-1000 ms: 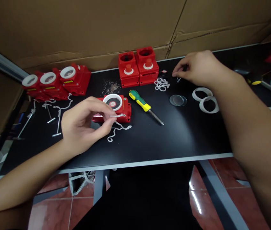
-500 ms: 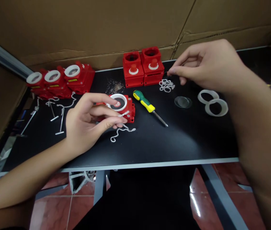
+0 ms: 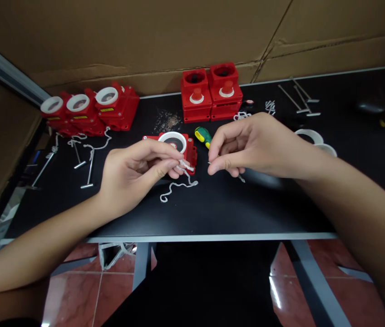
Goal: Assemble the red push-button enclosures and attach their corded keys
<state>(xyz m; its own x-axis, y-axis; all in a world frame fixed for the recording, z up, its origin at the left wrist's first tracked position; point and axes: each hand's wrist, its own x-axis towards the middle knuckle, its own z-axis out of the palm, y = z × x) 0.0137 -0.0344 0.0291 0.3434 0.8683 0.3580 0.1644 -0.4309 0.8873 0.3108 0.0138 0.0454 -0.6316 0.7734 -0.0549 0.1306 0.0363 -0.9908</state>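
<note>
My left hand (image 3: 133,177) is closed, pinching the end of a white cord (image 3: 175,184) between thumb and fingertips. The rest of the cord trails in a loose curve on the black tabletop. Behind these fingers lies a red box (image 3: 191,152) with a white ring around its round window, partly covered by the hand. To its right, my right hand (image 3: 255,147) is closed in a pinch on something tiny; only a small pale tip shows. Under this hand lies a screwdriver (image 3: 202,135) with a green and yellow handle, its shaft mostly hidden.
Several finished-looking red boxes (image 3: 117,109) with white rings and cords stand at back left. Two red boxes (image 3: 225,93) without rings stand at back centre. White rings (image 3: 310,135) lie right, partly behind my arm; metal T-bars (image 3: 303,97) lie beyond. Debris (image 3: 168,121) is scattered at the back.
My right hand has come from the loose cords at the back toward my left hand, above the screwdriver. My left hand still pinches the cord. The view has shifted slightly, showing the T-bars.
</note>
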